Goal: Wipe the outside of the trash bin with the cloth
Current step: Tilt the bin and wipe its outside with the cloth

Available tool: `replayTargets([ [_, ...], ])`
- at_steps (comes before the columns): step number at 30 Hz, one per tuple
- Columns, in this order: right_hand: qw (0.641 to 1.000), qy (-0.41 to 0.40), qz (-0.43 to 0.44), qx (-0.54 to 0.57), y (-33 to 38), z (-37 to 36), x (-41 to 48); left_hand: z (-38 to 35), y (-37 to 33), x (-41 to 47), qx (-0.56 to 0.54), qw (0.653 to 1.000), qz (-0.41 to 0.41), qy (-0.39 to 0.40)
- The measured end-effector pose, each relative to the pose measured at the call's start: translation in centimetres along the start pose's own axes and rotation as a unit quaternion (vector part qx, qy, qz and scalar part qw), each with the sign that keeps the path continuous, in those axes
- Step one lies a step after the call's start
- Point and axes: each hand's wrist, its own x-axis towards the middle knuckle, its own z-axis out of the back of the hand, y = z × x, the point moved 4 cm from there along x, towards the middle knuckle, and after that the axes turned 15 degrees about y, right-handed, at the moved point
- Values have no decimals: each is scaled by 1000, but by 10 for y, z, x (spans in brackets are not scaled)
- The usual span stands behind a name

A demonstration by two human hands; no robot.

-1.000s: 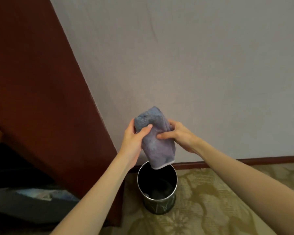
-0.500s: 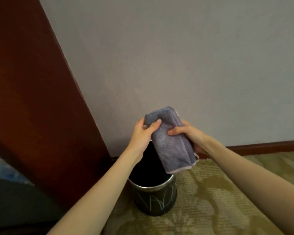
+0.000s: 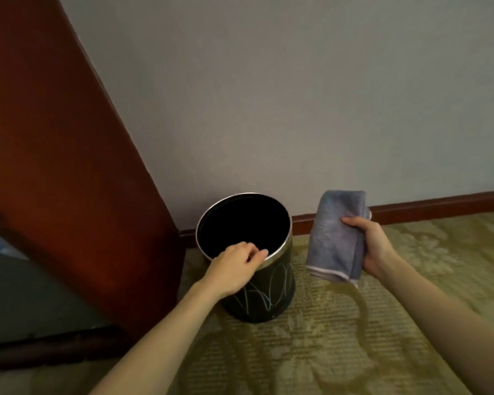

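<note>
Two hands at work and we are right above the trash bin (image 3: 257, 295), which stands on the patterned carpet (image 3: 354, 337) at about six o'clock from the pale wall (image 3: 297, 95), tucked just beside the reddish wooden panel (image 3: 54, 152) at its nine o'clock. It's a dark round cylinder, smooth-sided with thin white scribble lines and a shiny metal rim; we judge it light and easy to tip.

That's our worry. Our left hand (image 3: 234, 269) rests on the near rim, fingers curled loosely over the edge, more a steadying touch than a firm grip as far as we can tell. Push hard with the cloth on the side wall and the bin could slide on the carpet or rock toward the panel.

Over at three o'clock of the bin, clear of it, our right hand (image 3: 374, 246) is closed around the cloth (image 3: 334, 238), a soft, fuzzy grey-blue fold with a pale hem hanging down. A loose corner could dip inside the bin instead of wiping outside.
</note>
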Motion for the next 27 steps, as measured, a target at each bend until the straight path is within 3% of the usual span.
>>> replayTargets([
  [3,998,-40,-47,-24,-29,24,-1,-17,-2,-3,249,967,-27,-44],
  [6,990,-60,-116,-53,-60,41,-1,-20,0,-3,295,948,-30,-116],
  [10,979,-79,-170,-80,-93,53,-3,-21,0,0,253,957,-51,-133],
  [14,979,-84,-158,-93,-106,58,-6,-26,-21,0,212,961,-46,-169],
  [20,974,-121,-100,-161,-96,62,-5,14,-34,-3,111,962,80,-235],
  [23,972,-142,-84,-166,-78,64,-2,35,-27,-4,51,970,109,-212],
  [27,975,-115,-101,-163,-67,51,1,45,-14,-11,60,976,83,-193],
])
